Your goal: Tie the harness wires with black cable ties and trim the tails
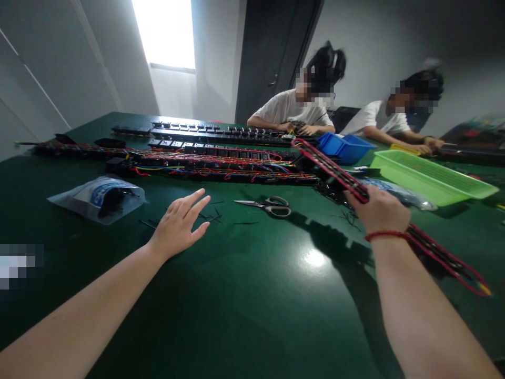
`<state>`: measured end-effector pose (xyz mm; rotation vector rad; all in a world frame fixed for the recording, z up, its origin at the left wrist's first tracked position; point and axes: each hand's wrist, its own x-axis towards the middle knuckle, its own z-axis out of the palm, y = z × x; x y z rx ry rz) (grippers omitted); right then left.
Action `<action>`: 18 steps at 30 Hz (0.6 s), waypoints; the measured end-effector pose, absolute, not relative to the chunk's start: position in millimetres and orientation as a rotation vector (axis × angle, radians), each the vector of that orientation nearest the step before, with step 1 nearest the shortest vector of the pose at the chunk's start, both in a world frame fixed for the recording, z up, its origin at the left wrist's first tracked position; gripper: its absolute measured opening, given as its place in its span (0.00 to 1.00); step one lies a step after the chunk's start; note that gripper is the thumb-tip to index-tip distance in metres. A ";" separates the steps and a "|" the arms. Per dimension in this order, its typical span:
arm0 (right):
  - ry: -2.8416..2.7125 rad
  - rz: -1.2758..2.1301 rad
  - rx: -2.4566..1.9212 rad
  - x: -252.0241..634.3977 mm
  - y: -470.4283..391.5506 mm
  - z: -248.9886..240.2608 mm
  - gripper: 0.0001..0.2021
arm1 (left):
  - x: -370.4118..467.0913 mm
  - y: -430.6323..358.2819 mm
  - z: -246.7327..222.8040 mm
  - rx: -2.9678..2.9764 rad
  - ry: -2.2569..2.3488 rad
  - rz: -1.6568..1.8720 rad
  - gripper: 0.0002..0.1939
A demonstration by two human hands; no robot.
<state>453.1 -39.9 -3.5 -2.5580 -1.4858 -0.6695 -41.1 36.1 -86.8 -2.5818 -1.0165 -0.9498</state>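
Observation:
My right hand [379, 210] is closed around a long black power strip with red wiring [331, 169], holding it lifted at an angle above the green table [252, 295]; its far end points up and left, its near end runs past my wrist to the lower right. My left hand [182, 223] hovers flat over the table with fingers spread, holding nothing. Grey-handled scissors [270, 206] lie between my hands, nearer the left one. Cut bits of black cable tie [213, 213] are scattered by my left fingertips.
Several wired power strips [205, 167] lie in rows across the far table. A clear bag with dark parts [100, 197] sits at left. A green tray [430, 179] and a blue bin [345, 147] stand at right. Two people work at the far side.

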 end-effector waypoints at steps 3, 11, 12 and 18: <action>-1.157 -0.506 -2.804 499.2 -61.7 -5.1 0.16 | -37.9 34.4 -86.1 -2.608 -0.991 -0.910 0.31; -0.345 -0.329 -3.041 594.2 -106.1 -37.0 0.17 | -39.7 34.1 -86.4 -2.595 -0.986 -0.847 0.26; -0.307 -0.331 -3.035 602.4 -110.8 -41.6 0.17 | -40.1 34.1 -86.6 -2.591 -0.992 -0.839 0.26; -0.662 -0.610 -2.878 638.9 -121.9 -62.6 0.17 | -42.2 34.2 -87.8 -2.597 -0.999 -0.794 0.25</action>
